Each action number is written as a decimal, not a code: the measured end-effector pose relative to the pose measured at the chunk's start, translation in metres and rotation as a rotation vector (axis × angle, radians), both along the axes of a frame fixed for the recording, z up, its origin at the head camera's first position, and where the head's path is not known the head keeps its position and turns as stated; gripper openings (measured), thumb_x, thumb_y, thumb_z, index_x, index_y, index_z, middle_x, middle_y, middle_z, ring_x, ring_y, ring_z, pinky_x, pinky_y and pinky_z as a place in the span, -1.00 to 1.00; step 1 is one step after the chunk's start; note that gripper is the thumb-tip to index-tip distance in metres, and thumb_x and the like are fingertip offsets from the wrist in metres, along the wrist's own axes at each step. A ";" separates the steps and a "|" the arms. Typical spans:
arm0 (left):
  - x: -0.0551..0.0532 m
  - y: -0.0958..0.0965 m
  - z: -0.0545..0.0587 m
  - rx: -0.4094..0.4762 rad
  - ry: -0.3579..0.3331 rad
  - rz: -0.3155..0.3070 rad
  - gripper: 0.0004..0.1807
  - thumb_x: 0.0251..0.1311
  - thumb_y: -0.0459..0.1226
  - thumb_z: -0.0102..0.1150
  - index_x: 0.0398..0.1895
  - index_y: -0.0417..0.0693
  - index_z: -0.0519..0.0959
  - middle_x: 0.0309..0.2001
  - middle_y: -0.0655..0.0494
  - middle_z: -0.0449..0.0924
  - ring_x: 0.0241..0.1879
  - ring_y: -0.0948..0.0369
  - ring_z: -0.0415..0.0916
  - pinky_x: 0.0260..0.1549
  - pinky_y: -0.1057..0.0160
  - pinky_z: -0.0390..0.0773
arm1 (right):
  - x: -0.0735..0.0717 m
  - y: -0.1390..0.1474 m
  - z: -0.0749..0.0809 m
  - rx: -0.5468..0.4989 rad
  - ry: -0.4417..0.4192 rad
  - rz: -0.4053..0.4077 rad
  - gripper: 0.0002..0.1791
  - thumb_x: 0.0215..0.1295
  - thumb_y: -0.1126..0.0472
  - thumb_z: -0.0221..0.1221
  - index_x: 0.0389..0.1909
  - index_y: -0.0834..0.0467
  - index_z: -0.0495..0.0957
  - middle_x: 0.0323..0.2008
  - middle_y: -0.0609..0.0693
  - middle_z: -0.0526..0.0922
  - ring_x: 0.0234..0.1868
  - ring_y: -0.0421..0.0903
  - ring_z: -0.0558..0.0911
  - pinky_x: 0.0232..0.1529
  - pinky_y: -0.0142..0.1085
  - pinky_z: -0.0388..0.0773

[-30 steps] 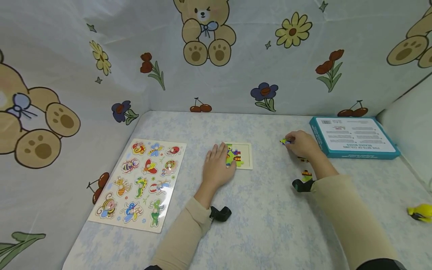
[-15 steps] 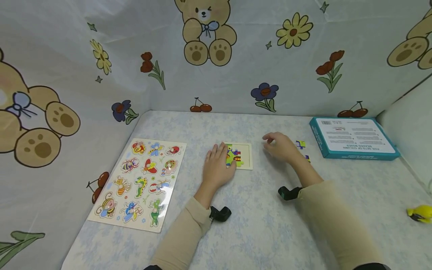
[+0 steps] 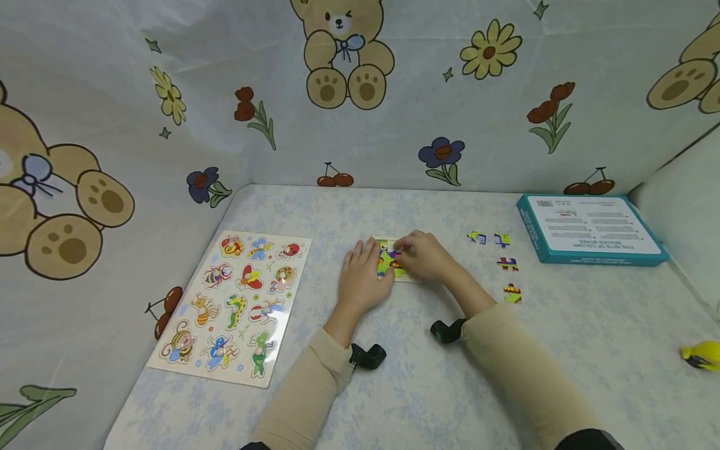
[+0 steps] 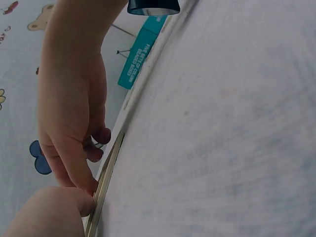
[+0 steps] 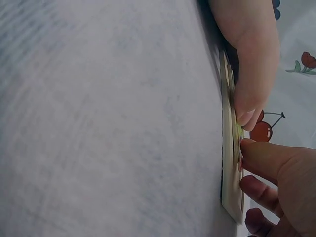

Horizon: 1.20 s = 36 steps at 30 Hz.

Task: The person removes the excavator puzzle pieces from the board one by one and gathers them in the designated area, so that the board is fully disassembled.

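A small wooden puzzle frame (image 5: pixel 228 182) with brightly coloured puzzle pieces (image 3: pixel 387 249) in it lies on the table between both hands. My left hand (image 3: pixel 362 281) rests flat over its left side, fingers pointing away from me and thumb along the near part of the picture. From the right, my right hand (image 3: pixel 425 256) reaches over the frame with bent fingers, their tips right at the pieces. In the right wrist view those fingertips (image 5: pixel 253 183) meet the puzzle's surface near the left thumb (image 5: pixel 247 111). I cannot tell whether the right fingers pinch a piece.
Loose puzzle pieces lie right of the frame, among them a green one (image 3: pixel 502 239) and a striped one (image 3: pixel 512 292). Further right stand a teal box (image 3: pixel 590 229) and a yellow toy (image 3: pixel 700 355). A large insect picture board (image 3: pixel 230 306) lies at the left.
My right hand has left the loose pieces at the right and moved left to the puzzle frame, uncovering several pieces. My left hand has stayed on the frame.
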<state>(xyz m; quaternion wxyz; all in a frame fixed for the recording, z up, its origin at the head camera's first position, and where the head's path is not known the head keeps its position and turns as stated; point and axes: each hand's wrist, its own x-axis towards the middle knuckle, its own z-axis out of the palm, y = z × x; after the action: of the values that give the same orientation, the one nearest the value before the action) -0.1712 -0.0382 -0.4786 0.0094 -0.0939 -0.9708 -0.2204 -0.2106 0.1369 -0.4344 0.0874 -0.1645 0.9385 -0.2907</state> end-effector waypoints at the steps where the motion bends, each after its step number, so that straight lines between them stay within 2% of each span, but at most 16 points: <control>1: 0.000 0.000 0.000 -0.003 0.000 0.000 -0.22 0.35 0.16 -0.17 0.56 0.04 0.13 0.60 0.16 0.00 0.61 0.07 -0.16 0.57 -0.03 -0.13 | 0.000 -0.001 0.000 0.001 -0.003 0.000 -0.66 0.34 0.09 0.25 0.07 0.13 0.64 -0.06 0.08 0.60 -0.01 0.04 0.50 0.06 -0.04 0.46; 5: -0.001 0.000 0.000 -0.008 -0.002 0.003 -0.21 0.35 0.18 -0.17 0.56 0.04 0.14 0.59 0.16 0.00 0.60 0.07 -0.16 0.57 -0.04 -0.13 | -0.002 -0.003 -0.002 0.014 -0.011 0.003 -0.64 0.31 0.08 0.29 0.07 0.14 0.62 -0.04 0.08 0.58 0.00 0.04 0.49 0.08 -0.06 0.44; 9: -0.001 0.000 -0.001 -0.005 0.003 0.004 -0.21 0.35 0.18 -0.16 0.56 0.04 0.14 0.59 0.16 0.02 0.60 0.07 -0.15 0.57 -0.04 -0.13 | -0.002 -0.004 -0.002 0.008 -0.030 -0.003 -0.64 0.32 0.10 0.28 0.07 0.17 0.59 0.00 0.11 0.57 0.06 0.06 0.48 0.17 -0.03 0.42; 14: -0.002 0.000 -0.001 -0.003 0.007 0.002 -0.21 0.34 0.18 -0.17 0.55 0.04 0.15 0.59 0.16 0.03 0.60 0.08 -0.14 0.57 -0.03 -0.12 | -0.003 -0.005 -0.001 -0.051 -0.051 -0.008 -0.65 0.31 0.16 0.28 0.07 0.20 0.55 -0.02 0.11 0.59 0.07 0.05 0.51 0.23 -0.03 0.41; 17: -0.001 -0.001 0.000 0.001 0.008 0.000 -0.22 0.34 0.18 -0.17 0.55 0.04 0.16 0.59 0.15 0.04 0.60 0.07 -0.13 0.57 -0.03 -0.11 | -0.003 -0.005 0.000 -0.091 -0.057 0.002 -0.66 0.31 0.21 0.28 0.06 0.20 0.52 -0.06 0.11 0.63 -0.01 0.02 0.55 0.15 -0.08 0.48; 20: -0.001 0.000 0.001 0.004 0.008 -0.002 -0.22 0.34 0.18 -0.15 0.55 0.03 0.17 0.58 0.14 0.04 0.60 0.07 -0.13 0.57 -0.04 -0.11 | -0.003 -0.005 0.001 -0.116 -0.084 0.010 -0.67 0.33 0.23 0.26 0.06 0.18 0.47 -0.09 0.11 0.64 -0.14 -0.02 0.58 -0.04 -0.18 0.56; 24: -0.001 0.000 0.001 0.002 0.008 -0.003 -0.22 0.34 0.16 -0.14 0.54 0.02 0.18 0.58 0.13 0.05 0.60 0.06 -0.13 0.57 -0.05 -0.10 | -0.002 -0.003 0.002 -0.162 -0.139 -0.007 -0.68 0.37 0.22 0.21 0.09 0.12 0.41 -0.10 0.12 0.63 -0.27 -0.05 0.59 -0.25 -0.28 0.55; 31: 0.001 0.002 0.002 -0.002 0.005 0.006 -0.22 0.34 0.15 -0.13 0.55 0.02 0.17 0.59 0.14 0.03 0.60 0.07 -0.14 0.57 -0.02 -0.11 | 0.000 0.012 0.005 -0.228 -0.148 -0.109 -0.67 0.40 0.18 0.18 0.12 0.03 0.40 -0.13 0.07 0.63 -0.26 -0.04 0.57 -0.25 -0.28 0.51; 36: 0.002 0.002 0.003 0.006 0.003 0.006 -0.22 0.35 0.15 -0.12 0.56 0.03 0.14 0.59 0.14 0.01 0.60 0.07 -0.14 0.57 -0.02 -0.11 | 0.003 0.039 0.013 -0.185 -0.160 -0.170 -0.62 0.39 0.17 0.20 0.16 0.06 0.39 -0.14 0.09 0.58 -0.33 -0.02 0.49 -0.35 -0.29 0.48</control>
<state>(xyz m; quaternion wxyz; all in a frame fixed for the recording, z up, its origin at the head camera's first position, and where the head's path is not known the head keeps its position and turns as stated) -0.1690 -0.0365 -0.4751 0.0118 -0.0914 -0.9704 -0.2230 -0.2079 0.1763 -0.4210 0.1216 -0.0679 0.9082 -0.3947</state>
